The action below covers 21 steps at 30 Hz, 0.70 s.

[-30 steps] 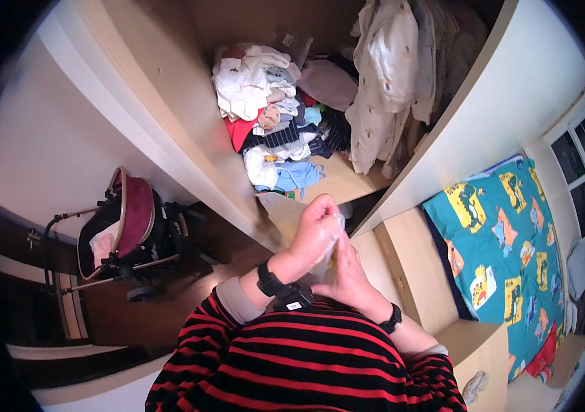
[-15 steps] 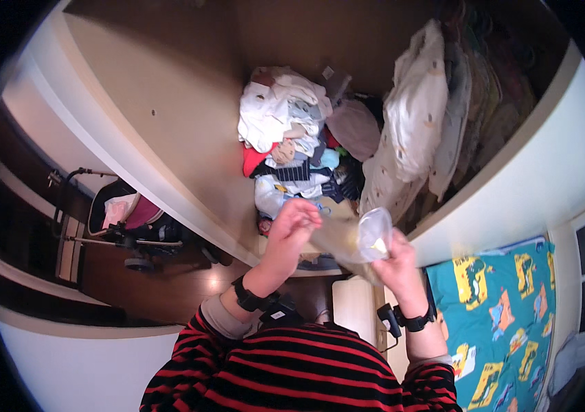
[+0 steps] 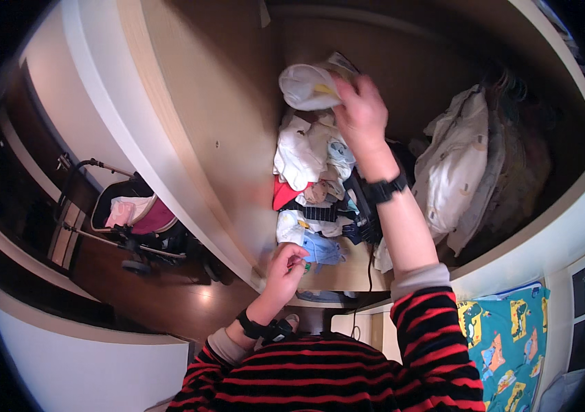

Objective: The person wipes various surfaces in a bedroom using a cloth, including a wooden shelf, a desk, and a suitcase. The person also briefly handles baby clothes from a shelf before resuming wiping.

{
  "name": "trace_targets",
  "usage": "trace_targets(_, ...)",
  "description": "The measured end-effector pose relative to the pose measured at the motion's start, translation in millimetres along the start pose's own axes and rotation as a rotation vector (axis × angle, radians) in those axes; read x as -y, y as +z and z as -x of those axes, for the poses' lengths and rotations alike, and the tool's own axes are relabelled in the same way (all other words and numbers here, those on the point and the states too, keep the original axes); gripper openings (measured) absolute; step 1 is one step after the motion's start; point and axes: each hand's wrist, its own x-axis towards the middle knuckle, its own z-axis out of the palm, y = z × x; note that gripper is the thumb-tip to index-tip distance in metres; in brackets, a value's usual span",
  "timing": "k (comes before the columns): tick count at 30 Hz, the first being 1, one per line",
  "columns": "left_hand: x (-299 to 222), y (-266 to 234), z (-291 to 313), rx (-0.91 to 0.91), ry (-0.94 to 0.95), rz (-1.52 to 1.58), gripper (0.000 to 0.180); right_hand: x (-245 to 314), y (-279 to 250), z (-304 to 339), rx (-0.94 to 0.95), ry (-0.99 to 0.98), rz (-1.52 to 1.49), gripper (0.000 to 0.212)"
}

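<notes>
A white, pouch-like item (image 3: pixel 306 88) with a yellow patch is up in the air over the rear left part of the wardrobe shelf (image 3: pixel 351 273), near the back wall. The fingers of the right hand (image 3: pixel 361 110) grasp it at its right side, so it is lifted but not laid down. Below it, along the shelf's left edge, a heap of clothes (image 3: pixel 301 154) lies loose and crumpled; judging by that, little here looks folded or sorted. A light-blue garment (image 3: pixel 323 248) lies at the heap's front end, towards the shelf's front edge. The left hand (image 3: pixel 287 275) is just beside it, fingers curled; whether they hold or touch anything, I cannot tell. At the shelf's right side, pale clothes (image 3: pixel 454 172) hang in a row.

The white item is slightly blurred, and its far end is hard to tell from what lies behind it. The right forearm hides part of the shelf and the heap's right side. The hanging row's rear fades into shadow, and the patterned bed cover (image 3: pixel 512 343) is cut off by the dark rim.
</notes>
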Motion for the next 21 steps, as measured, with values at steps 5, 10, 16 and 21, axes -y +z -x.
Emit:
trace_targets(5,30.1,-16.6,-2.9,-0.005,-0.019,-0.033,0.017,-8.3,118.8,58.9,0.815,0.311,0.141,0.047)
trace_targets(10,53.3,-8.8,-22.8,0.043,-0.287,0.295,0.026,-1.2,139.9,82.8,0.984,0.099,0.01,0.048)
trace_targets(16,91.0,31.9,-80.5,-0.079,-0.557,0.82,0.022,-24.5,33.2,116.5,0.17,0.233,-0.349,0.039)
trace_targets(21,107.3,65.1,-120.6,-0.146,-0.794,0.902,0.061,-1.9,-45.8,308.1,0.446,1.29,-0.416,0.015)
